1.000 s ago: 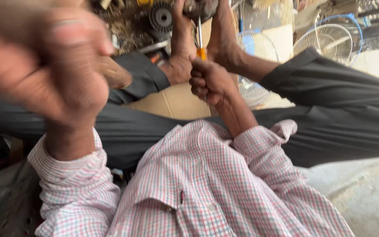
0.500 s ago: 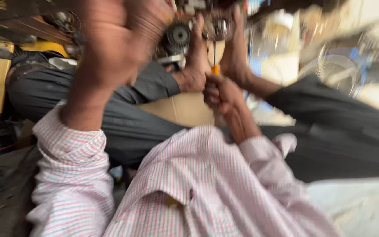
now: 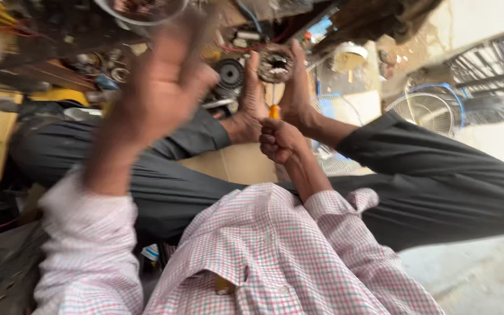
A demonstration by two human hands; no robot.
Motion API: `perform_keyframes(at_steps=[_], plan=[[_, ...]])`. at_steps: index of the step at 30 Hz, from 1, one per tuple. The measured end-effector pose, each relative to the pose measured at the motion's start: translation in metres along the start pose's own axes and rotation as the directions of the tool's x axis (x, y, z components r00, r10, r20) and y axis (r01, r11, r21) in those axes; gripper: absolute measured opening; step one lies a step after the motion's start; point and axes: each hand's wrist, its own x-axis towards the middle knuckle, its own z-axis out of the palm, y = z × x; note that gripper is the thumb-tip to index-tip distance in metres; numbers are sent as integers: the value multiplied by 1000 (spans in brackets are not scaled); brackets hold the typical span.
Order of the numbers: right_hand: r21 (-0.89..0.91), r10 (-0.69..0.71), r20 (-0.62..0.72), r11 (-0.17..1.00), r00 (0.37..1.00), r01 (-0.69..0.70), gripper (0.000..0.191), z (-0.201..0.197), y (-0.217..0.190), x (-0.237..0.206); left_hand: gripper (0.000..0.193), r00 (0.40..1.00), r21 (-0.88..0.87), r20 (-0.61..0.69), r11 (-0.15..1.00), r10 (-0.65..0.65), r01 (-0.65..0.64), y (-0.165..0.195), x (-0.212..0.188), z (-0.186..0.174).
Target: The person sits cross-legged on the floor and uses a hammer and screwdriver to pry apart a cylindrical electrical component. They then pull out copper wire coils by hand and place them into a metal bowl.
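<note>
You are wearing the only camera on your head, and it is looking down along your own body, so your checked shirt is filling the bottom of the frame, very near the lens. The view is facing forward over your dark-trousered legs towards your bare feet, which are sitting in the upper middle, further off. Your left hand is passing close to the lens and is blurring; your right hand is lying mid-distance near the feet. The frame is tilting, with the cluttered floor running along the top and a wire fan guard at the upper right. No second view is sharing this scene.
</note>
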Motion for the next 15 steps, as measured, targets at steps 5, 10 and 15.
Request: perform_keyframes(at_steps=[5,10,15], plan=[[101,98,22,990,995,-100,40,-19,12,8,43,899,-473,-113,818,-424,327,6,-26,52],[33,66,-27,997,997,-65,22,-21,24,18,75,695,265,583,907,-421,328,-38,-26,138],[27,18,-16,999,1000,-17,29,-11,9,23,72,828,211,417,926,-375,313,-16,8,81]])
